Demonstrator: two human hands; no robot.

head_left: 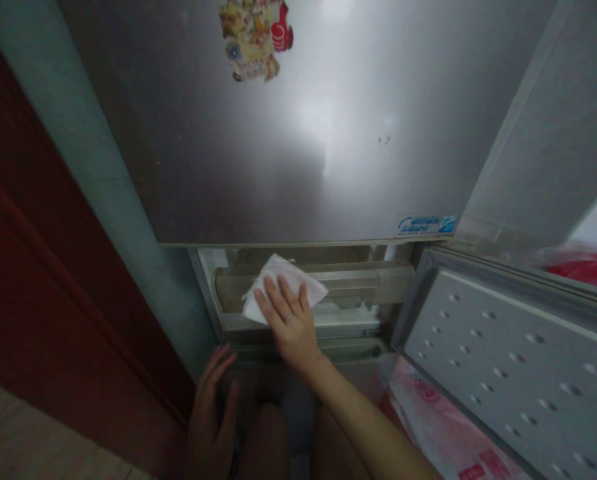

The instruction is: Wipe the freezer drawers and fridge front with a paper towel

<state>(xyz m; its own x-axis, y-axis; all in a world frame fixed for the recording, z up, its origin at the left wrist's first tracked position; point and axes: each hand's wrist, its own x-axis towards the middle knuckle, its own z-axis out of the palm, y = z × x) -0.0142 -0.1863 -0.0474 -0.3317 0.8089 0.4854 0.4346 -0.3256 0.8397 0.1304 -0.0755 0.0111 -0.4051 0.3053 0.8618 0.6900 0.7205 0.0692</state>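
My right hand [292, 323] lies with its fingers spread over a folded white cloth [264, 277], holding it against the front of a pale plastic drawer [393, 283]. This drawer sits in the open lower compartment of a silver refrigerator. The cloth has ragged edges, and part of it is hidden under my fingers. Lower and to the left, my left hand [213, 407] is raised with fingers apart and nothing in it, near the left side of the compartment.
Above, the closed silver refrigerator door [228, 167] carries a colourful magnet [251, 40] and a blue sticker [427, 225]. The opened lower door [478, 360] juts out on the right, with a pink-white plastic bag [428, 407] below it. A dark red wooden panel [53, 280] stands left.
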